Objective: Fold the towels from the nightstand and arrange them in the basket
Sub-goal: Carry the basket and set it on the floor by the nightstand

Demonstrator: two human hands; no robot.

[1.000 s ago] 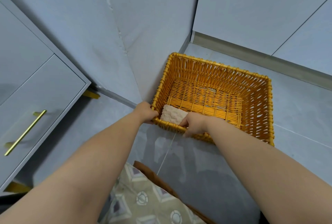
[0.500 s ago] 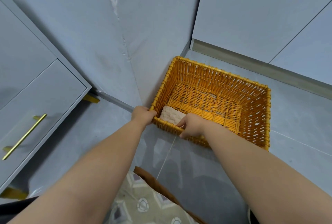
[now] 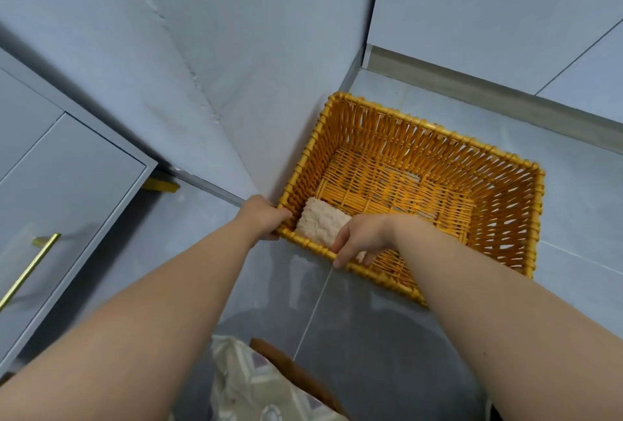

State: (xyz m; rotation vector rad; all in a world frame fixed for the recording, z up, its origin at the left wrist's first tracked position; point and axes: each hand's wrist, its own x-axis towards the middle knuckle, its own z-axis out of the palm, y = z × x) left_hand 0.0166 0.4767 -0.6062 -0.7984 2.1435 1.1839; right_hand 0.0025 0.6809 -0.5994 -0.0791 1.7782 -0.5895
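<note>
An orange wicker basket stands on the grey tiled floor in the corner of the room. A folded pale pink towel lies flat in its near left corner. My left hand grips the basket's near left corner from outside. My right hand hangs over the near rim, its fingers curled round the rim beside the towel.
A grey nightstand with a brass drawer handle stands at the left, on short gold feet. Grey walls close the corner behind the basket. A patterned cushion on a brown edge lies at the bottom centre.
The view has shifted slightly. The basket and towel stay in place, and both hands keep their hold on the near rim.
</note>
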